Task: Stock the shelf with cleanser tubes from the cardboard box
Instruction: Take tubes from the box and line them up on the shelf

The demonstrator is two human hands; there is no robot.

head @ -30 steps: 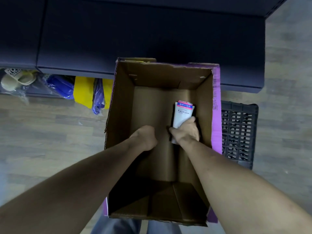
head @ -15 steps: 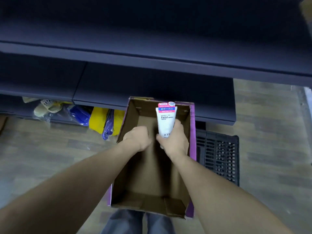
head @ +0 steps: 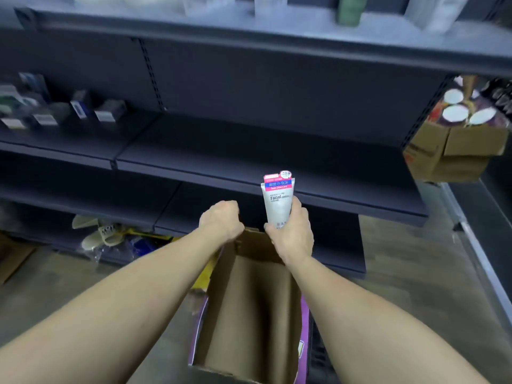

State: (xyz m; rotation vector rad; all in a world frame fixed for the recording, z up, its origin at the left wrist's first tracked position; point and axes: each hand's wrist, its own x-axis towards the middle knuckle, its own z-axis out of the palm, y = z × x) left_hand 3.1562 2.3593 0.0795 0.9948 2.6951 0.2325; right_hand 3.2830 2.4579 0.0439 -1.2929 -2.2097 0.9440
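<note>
My right hand [head: 291,234] grips the lower half of a white cleanser tube [head: 278,200] with a pink and blue top, held upright in front of the dark shelf [head: 249,162]. Beside it, my left hand [head: 221,220] is curled into a fist and holds nothing that I can see. Both hands are above the far end of the open cardboard box [head: 249,309], whose brown inside shows no tubes. The shelf board behind the tube is bare.
Small boxed goods [head: 80,109] stand on the shelf at the left. A cardboard box with round lids [head: 460,134] sits at the right end. Bags and sandals [head: 105,234] lie under the bottom shelf. A black crate [head: 321,353] is beside the box.
My right hand has lifted the tube out of the box and up in front of the shelf. My left hand rose with it. My view has tilted up from the box to the shelves.
</note>
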